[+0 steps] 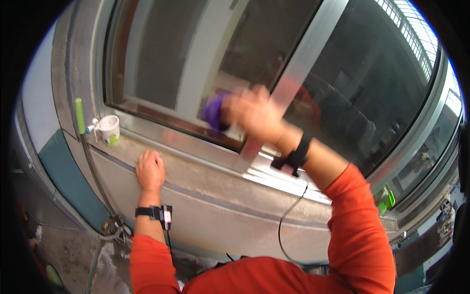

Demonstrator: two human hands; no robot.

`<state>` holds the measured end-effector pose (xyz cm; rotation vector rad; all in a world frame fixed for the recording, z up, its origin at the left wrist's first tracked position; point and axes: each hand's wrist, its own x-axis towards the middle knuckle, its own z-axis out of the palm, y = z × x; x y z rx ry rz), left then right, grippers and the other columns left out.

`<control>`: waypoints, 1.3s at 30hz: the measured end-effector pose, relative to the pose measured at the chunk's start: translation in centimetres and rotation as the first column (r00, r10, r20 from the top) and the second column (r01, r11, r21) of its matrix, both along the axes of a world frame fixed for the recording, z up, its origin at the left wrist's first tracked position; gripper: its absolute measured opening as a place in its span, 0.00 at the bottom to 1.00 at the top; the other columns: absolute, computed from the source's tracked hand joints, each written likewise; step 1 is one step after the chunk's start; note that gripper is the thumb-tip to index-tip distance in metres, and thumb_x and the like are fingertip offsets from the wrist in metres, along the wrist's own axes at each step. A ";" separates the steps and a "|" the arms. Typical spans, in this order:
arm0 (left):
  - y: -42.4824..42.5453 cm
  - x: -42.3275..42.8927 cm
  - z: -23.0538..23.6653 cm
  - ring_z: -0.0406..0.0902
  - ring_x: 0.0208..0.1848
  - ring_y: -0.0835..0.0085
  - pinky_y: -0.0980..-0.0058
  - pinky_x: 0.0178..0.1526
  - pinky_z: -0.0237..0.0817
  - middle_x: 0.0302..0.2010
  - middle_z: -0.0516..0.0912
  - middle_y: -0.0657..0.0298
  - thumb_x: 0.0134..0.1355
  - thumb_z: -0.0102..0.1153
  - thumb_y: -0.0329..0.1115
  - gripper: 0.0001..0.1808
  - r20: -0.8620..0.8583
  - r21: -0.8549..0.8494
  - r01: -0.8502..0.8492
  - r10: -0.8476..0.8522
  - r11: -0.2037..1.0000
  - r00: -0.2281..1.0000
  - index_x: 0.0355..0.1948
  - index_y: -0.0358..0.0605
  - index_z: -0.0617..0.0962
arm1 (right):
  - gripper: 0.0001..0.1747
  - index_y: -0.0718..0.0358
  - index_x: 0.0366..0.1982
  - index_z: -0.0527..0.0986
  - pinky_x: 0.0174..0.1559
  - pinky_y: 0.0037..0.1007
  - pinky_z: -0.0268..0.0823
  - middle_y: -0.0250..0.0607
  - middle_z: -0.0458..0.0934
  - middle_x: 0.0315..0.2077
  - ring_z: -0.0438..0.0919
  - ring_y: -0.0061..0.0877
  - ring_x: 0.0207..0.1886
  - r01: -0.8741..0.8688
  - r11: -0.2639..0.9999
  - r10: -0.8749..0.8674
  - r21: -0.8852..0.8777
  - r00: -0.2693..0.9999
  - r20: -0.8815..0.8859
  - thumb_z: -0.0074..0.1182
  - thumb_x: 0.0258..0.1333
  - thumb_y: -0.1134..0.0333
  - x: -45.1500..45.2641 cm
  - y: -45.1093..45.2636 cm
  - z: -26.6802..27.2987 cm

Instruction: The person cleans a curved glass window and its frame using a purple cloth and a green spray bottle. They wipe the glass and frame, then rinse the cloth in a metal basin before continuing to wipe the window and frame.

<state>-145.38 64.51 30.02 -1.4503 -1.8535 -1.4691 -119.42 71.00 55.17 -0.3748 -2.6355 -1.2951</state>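
Observation:
My right hand, blurred, holds a bunched purple cloth against or just in front of the window pane, near its lower right corner and the aluminium frame upright. On the concrete window sill, my left hand rests with its fingers curled; whether it holds anything cannot be seen. Each wrist wears a black strap with a small device and a cable. The pane reflects part of my red sleeve.
A white cup stands at the sill's left end, beside a long-handled tool with a green grip leaning on the wall. A green plastic container sits on the sill at the right. A cable hangs before the wall.

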 end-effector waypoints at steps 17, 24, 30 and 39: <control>0.4 -0.8 -0.4 0.75 0.41 0.52 0.56 0.43 0.67 0.33 0.78 0.56 0.56 0.54 0.30 0.03 -0.001 0.008 0.078 -0.078 0.997 0.997 0.29 0.44 0.77 | 0.08 0.45 0.32 0.80 0.47 0.35 0.61 0.23 0.76 0.41 0.71 0.24 0.47 -0.050 0.975 0.064 -0.218 0.997 0.053 0.56 0.47 0.59 -0.4 -2.4 -6.2; 0.2 -0.8 -0.4 0.74 0.40 0.52 0.56 0.43 0.66 0.33 0.78 0.57 0.57 0.52 0.29 0.03 -0.016 -0.039 0.035 -0.035 0.999 0.999 0.30 0.42 0.76 | 0.18 0.46 0.42 0.79 0.48 0.33 0.62 0.25 0.74 0.52 0.72 0.26 0.55 -0.135 0.945 0.273 0.298 0.828 -0.490 0.60 0.45 0.66 7.2 -1.0 3.2; 0.4 -0.7 -0.5 0.74 0.39 0.53 0.56 0.43 0.66 0.32 0.77 0.57 0.57 0.51 0.28 0.03 -0.013 -0.044 0.001 -0.001 0.999 1.000 0.29 0.42 0.76 | 0.21 0.51 0.45 0.76 0.49 0.33 0.64 0.30 0.74 0.54 0.72 0.31 0.59 -0.012 0.913 0.200 0.409 0.884 -0.422 0.57 0.44 0.72 15.5 0.6 12.7; 0.6 -0.9 -1.1 0.74 0.40 0.52 0.57 0.44 0.65 0.33 0.76 0.56 0.59 0.51 0.29 0.03 -0.037 -0.071 -0.037 0.034 0.997 0.999 0.31 0.42 0.75 | 0.28 0.62 0.58 0.71 0.57 0.47 0.64 0.48 0.71 0.59 0.66 0.42 0.65 0.690 0.685 -0.194 0.234 0.482 -0.854 0.53 0.56 0.58 20.3 0.0 30.6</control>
